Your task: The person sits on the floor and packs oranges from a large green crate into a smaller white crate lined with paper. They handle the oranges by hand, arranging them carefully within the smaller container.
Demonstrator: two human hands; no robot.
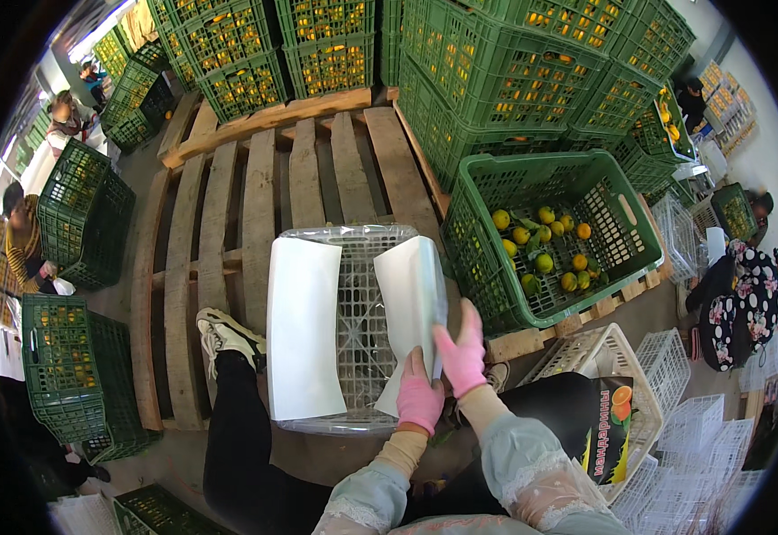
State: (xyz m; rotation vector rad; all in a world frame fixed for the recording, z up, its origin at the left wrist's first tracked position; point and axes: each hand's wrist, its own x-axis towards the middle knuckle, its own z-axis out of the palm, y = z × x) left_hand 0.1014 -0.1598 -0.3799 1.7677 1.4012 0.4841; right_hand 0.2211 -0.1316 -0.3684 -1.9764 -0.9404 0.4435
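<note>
A clear plastic basket [369,314] with a lattice bottom stands before me, at the near edge of a wooden pallet. One white paper sheet [305,328] covers its left side; another white sheet [402,294] is folded over the right rim. My left hand [421,400], in a pink glove, has its fingers on the right sheet's inner face and its thumb on the outer side, near the front corner. My right hand [462,354], also pink-gloved, is at the outside of that rim, thumb against the sheet's edge, other fingers stretched away from it.
A green crate [563,314] with several green-orange citrus fruits stands right of the basket. Filled crates [496,80] are stacked behind the slatted pallet [258,187]. A cream crate [619,361] and clear baskets [690,461] lie at right. Other people work at both sides.
</note>
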